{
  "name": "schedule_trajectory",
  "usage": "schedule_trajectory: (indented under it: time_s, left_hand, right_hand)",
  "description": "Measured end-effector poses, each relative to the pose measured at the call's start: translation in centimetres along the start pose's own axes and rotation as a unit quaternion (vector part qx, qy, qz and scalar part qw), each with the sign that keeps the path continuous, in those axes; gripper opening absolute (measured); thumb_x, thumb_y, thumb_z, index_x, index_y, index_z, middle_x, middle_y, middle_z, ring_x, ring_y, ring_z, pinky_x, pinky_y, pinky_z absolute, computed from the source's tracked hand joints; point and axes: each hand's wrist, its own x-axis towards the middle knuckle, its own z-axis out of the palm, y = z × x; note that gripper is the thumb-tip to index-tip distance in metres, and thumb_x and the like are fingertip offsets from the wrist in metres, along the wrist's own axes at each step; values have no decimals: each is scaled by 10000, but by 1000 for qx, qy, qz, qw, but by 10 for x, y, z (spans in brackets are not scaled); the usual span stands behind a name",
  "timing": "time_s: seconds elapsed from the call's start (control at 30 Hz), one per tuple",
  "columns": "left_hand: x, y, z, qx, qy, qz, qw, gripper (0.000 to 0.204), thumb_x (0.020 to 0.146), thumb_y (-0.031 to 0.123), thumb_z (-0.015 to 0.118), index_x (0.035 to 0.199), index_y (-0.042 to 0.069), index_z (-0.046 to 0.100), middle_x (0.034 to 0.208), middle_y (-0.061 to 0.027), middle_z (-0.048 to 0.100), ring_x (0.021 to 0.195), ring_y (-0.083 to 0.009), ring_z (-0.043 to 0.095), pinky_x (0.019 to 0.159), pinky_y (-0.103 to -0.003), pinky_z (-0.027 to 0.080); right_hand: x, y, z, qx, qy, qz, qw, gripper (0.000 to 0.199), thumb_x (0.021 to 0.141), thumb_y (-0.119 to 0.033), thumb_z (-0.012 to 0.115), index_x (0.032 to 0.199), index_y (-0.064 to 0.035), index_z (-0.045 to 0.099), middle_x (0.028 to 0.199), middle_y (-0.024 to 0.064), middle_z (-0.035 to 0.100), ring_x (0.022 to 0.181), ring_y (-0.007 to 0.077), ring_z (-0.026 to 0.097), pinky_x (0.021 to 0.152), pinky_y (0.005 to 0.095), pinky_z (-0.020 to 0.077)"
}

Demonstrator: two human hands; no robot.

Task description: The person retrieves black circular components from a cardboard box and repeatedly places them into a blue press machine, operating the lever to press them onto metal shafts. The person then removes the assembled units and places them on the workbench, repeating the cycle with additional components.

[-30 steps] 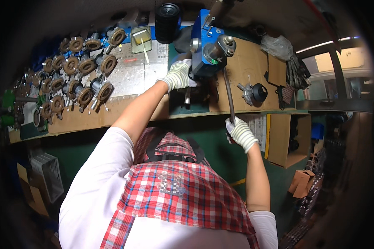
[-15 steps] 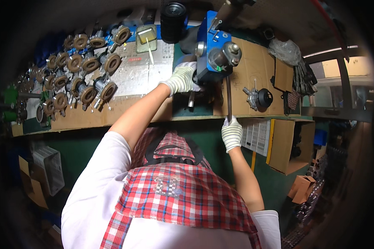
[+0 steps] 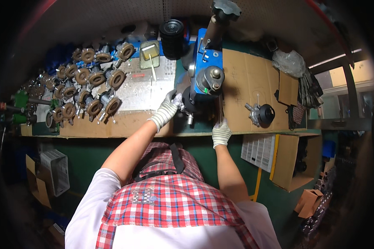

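Note:
A blue bench press (image 3: 202, 62) stands near the middle of the bench. Beneath its head is a silver metal fitting with a black round cap (image 3: 188, 107), partly in shadow. My left hand (image 3: 165, 113), in a striped knit glove, has its fingers against the left side of this fitting and seems to grip it; the fingertips are partly hidden. At the bench's front edge my gloved right hand (image 3: 222, 133) is closed around the lower end of the press's lever (image 3: 221, 110). A similar capped metal fitting (image 3: 259, 115) lies on the cardboard to the right.
Several metal fittings with brown ring tops (image 3: 83, 76) crowd the bench's left side. Behind them are a tray with a brush (image 3: 150, 58) and a stack of black caps (image 3: 171, 39). Below the front edge, right, sit a white crate (image 3: 257, 149) and a cardboard box (image 3: 280, 162).
My left hand has drawn back from beneath the press, leaving the fitting more visible. My right hand has moved left along with the lever. The whole view has shifted slightly.

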Motion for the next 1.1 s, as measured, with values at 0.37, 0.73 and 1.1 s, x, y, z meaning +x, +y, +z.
schedule_trajectory:
  time_s: [0.37,0.73,1.1]
  left_hand:
    - [10,26,33,-173,-33,-96,980,691,990,485,618,1540,145,374,1323,-104,578,1099,-229,549,866,-416,513]
    - [7,49,50,-173,51,-45,982,543,938,255,695,1404,17,551,1256,-128,661,1101,-227,623,952,-334,508]
    - [-86,80,-70,-71,26,46,996,586,913,189,739,1388,-63,505,1223,-173,673,1126,-234,641,1010,-340,503]
  right_hand:
    - [-22,-15,-58,-44,-153,53,986,363,970,-355,574,1262,-140,590,870,228,720,826,457,692,753,575,542]
    - [-61,-93,-328,472,-292,59,830,865,963,-629,563,1532,-7,369,850,107,642,584,130,583,521,252,516]
    - [-53,-192,-126,446,-356,152,807,984,895,-602,707,1541,26,311,1260,189,605,871,182,646,697,330,587]
